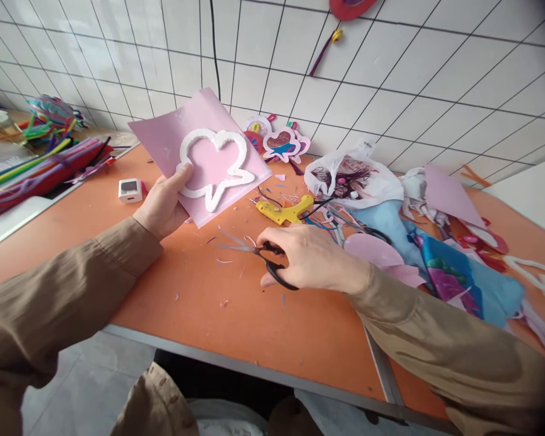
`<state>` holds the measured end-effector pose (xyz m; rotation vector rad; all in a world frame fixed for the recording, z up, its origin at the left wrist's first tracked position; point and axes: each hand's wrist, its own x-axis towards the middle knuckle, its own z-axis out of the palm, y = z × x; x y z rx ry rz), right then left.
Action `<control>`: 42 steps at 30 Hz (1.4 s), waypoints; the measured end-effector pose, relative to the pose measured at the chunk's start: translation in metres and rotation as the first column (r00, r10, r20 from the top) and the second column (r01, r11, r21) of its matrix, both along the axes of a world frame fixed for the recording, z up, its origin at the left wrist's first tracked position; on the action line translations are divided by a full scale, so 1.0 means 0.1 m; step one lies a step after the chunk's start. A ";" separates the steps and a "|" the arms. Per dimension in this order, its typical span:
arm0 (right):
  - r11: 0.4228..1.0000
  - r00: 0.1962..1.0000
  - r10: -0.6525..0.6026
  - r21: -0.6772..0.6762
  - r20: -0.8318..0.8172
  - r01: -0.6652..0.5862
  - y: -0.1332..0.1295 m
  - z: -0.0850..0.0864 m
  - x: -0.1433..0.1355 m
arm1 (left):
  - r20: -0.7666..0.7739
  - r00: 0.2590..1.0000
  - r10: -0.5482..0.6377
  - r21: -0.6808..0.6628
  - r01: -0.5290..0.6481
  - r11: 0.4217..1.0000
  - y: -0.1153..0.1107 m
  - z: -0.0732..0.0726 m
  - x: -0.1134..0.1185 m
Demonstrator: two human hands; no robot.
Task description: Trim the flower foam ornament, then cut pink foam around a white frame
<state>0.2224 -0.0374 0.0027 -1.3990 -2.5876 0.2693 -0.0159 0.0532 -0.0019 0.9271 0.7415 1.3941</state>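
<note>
My left hand (166, 203) grips a pink sheet (163, 136) by its lower left edge, the thumb pressing on a white outline shape (241, 154) that lies on the sheet. The outline has rounded lobes and pointed tips, and pink shows through its middle. In my right hand (306, 257) is a pair of black-handled scissors (279, 275), fingers through the loops. Their blades are spread and point left, below the sheet and apart from it. A yellow glue gun (286, 211) lies just beyond my right hand.
Small scraps dot the orange table (200, 303). A white plastic bag (381, 181) holds dark threads. Blue fabric (499, 290) and pink pieces crowd the right side. Finished-looking pink ornaments (281, 144) lean near the tiled wall. A small white box (130, 190) and colourful pipe cleaners (68, 160) are at left.
</note>
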 end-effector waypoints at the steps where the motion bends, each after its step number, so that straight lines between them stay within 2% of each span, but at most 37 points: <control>1: 1.000 0.999 0.006 0.000 0.046 -0.006 -0.03 0.01 -0.02 | 0.026 1.000 0.007 -0.009 -0.006 1.000 0.01 -0.01 0.00; 3: 1.000 0.992 0.018 -0.002 0.124 -0.018 -0.06 0.02 -0.06 | 0.062 0.998 0.018 -0.029 -0.016 0.999 0.02 -0.04 -0.01; 6: 1.000 0.981 0.011 -0.018 0.191 -0.007 -0.08 0.06 -0.07 | 0.024 1.000 0.011 -0.036 -0.010 0.999 0.04 -0.07 -0.03; 12: 0.988 0.966 0.020 -0.151 0.259 0.020 -0.12 0.19 -0.04 | -0.067 0.998 -0.014 -0.006 0.013 1.000 0.02 -0.12 -0.02; 15: 0.984 0.968 0.030 -0.178 0.249 0.015 -0.13 0.21 -0.05 | -0.096 0.994 -0.043 0.006 0.044 0.999 0.01 -0.14 -0.01; 25: 0.976 0.951 0.185 -0.158 0.247 -0.148 -0.15 0.16 -0.07 | -0.139 0.979 -0.151 -0.007 0.152 0.988 -0.02 -0.18 0.00; 34: 0.970 0.968 0.154 -0.218 0.198 -0.110 -0.10 0.13 -0.06 | -0.163 0.972 -0.167 -0.031 0.164 0.986 -0.04 -0.21 0.00; 42: 0.973 0.967 0.121 -0.219 0.225 -0.071 -0.15 0.16 -0.08 | -0.181 0.966 -0.185 -0.053 0.178 0.983 -0.07 -0.21 0.01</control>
